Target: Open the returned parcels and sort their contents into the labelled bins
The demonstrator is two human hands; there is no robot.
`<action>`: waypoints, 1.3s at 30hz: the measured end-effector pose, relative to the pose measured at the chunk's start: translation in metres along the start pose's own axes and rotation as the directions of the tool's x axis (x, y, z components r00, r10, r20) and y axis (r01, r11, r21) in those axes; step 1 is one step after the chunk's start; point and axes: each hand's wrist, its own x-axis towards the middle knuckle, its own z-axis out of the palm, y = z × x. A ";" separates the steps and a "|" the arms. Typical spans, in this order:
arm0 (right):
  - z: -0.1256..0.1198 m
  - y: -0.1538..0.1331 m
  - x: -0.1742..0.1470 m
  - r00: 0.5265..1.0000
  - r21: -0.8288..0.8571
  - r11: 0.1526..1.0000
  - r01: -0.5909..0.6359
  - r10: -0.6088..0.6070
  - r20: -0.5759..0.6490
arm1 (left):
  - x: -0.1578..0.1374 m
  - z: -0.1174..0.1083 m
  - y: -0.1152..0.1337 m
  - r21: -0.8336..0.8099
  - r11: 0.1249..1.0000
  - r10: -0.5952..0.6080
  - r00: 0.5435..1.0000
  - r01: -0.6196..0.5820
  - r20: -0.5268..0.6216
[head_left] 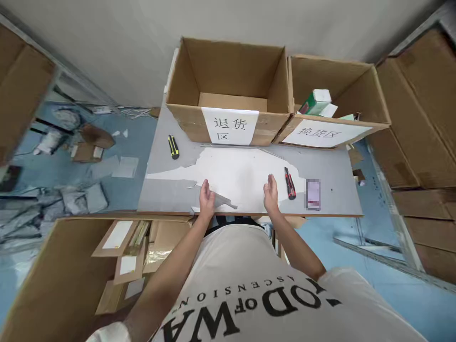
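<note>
Both my hands hover over the near part of a grey table (331, 175) whose surface has peeled to white in the middle. My left hand (206, 199) is open, fingers stretched out, holding nothing, close to a torn grey flap (223, 201). Across from it, my right hand (270, 194) is likewise open and holds nothing, its palm facing the left one. Just right of that hand lies a red and black utility knife (289, 183). A yellow and black utility knife (173, 147) rests at the table's left side. A pixelated phone-like rectangle (313, 194) is at the right.
Two open cardboard boxes stand at the back: a large one (185, 118) and another (383, 111) containing a green and white carton (316, 101). Below left, a big box (39, 280) holds several flat cardboard packages (117, 237). Grey bags (81, 199) litter the left floor; stacked cartons (423, 175) stand right.
</note>
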 end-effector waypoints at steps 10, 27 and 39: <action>0.051 -0.013 0.036 0.950 -0.028 0.986 0.164 -0.150 0.275 | -0.021 -0.040 0.008 0.030 0.997 0.072 0.964 -0.067 -0.256; 0.241 -0.034 -0.050 0.476 0.231 0.929 0.288 -0.348 0.808 | -0.182 -0.170 -0.001 0.097 0.991 0.132 0.535 -0.094 -0.835; 0.314 -0.009 -0.178 0.258 0.210 0.891 0.403 -0.331 0.907 | -0.259 -0.267 -0.063 0.074 0.989 0.126 0.469 -0.129 -0.874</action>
